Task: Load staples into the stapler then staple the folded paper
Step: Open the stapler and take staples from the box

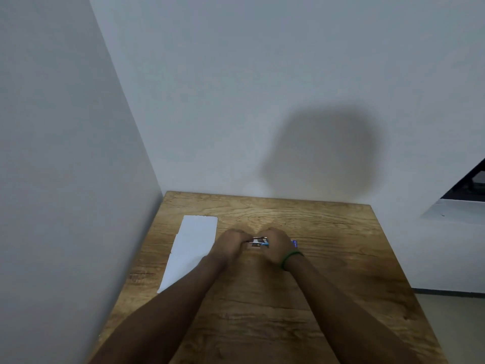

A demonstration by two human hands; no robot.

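Hands meet over the middle of the wooden table (pixel 328 285). Our right hand (pixel 278 248) curls round a small blue and silver stapler (pixel 260 242), and a blue end shows past that hand on the right. Our left hand (pixel 232 241) pinches the stapler's left end at a thin metal piece, perhaps the staple tray; it is too small for us to tell. A green band (pixel 290 258) circles our right wrist. The folded white paper (pixel 193 245) lies flat at the table's left side, and our left forearm crosses its near right edge.
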